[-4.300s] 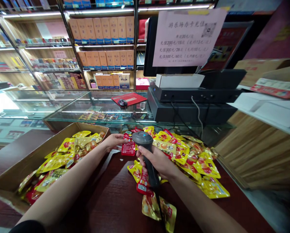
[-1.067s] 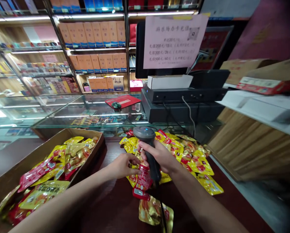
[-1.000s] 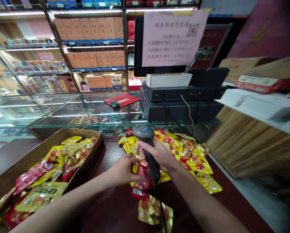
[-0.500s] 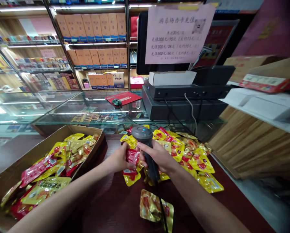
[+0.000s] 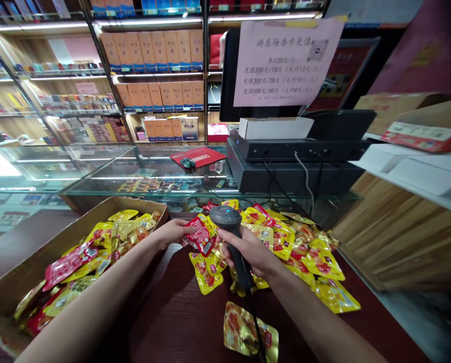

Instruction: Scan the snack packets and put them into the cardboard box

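My left hand (image 5: 175, 233) pinches the edge of a red snack packet (image 5: 200, 236), held tilted just left of the scanner. Closed around the handle of a dark grey barcode scanner (image 5: 237, 252) is my right hand (image 5: 250, 249); a blue light shows on the scanner's head, and its cord runs down toward me. Yellow snack packets (image 5: 318, 259) lie heaped behind and to the right of my hands. Nearer to me, a gold packet (image 5: 244, 327) rests alone on the dark red table (image 5: 165, 307).
At left stands a cardboard box (image 5: 97, 206) holding several red, yellow and gold packets. A glass counter (image 5: 108, 176) with a mouse (image 5: 188, 163) on a red pad borders the table's far side. Behind the heap sit a monitor (image 5: 229, 75) and a black cash drawer (image 5: 278, 174).
My left hand has moved left, away from the scanner, turning the red packet so its face shows more. My right hand keeps hold of the scanner. The view has shifted slightly.
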### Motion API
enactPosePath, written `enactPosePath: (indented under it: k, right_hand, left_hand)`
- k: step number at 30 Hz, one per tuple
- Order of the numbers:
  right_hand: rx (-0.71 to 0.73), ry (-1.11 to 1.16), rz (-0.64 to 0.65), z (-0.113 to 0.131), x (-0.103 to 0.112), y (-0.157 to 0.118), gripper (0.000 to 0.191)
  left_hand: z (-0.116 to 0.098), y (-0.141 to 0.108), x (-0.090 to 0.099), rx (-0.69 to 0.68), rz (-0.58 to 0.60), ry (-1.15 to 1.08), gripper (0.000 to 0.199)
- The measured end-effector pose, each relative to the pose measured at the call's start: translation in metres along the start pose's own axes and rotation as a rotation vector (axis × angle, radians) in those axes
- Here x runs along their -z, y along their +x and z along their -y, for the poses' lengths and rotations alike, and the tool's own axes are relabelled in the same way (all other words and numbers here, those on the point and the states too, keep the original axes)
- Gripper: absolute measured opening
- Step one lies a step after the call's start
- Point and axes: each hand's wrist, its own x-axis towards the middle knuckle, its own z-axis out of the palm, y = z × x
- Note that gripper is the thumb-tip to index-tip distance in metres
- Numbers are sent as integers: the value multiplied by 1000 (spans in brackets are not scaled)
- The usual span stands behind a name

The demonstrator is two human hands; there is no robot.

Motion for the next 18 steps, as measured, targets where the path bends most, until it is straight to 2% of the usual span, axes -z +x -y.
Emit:
enactPosePath:
  k: [5, 10, 14, 18]
  right_hand:
    - [-13, -2, -15, -5, 0, 2, 33]
    - [-47, 8, -47, -8, -2, 5, 33]
    - [-63, 5, -45, -11, -4, 6, 33]
    - [-44, 7, -36, -12, -4, 7, 33]
  left_hand:
    - [-1, 2, -4, 3, -2, -407, 33]
    - [0, 2, -13, 103, 107, -665, 32]
    - [7, 2, -20, 161, 192, -708, 23]
    - [7, 1, -25, 16, 303, -621, 23]
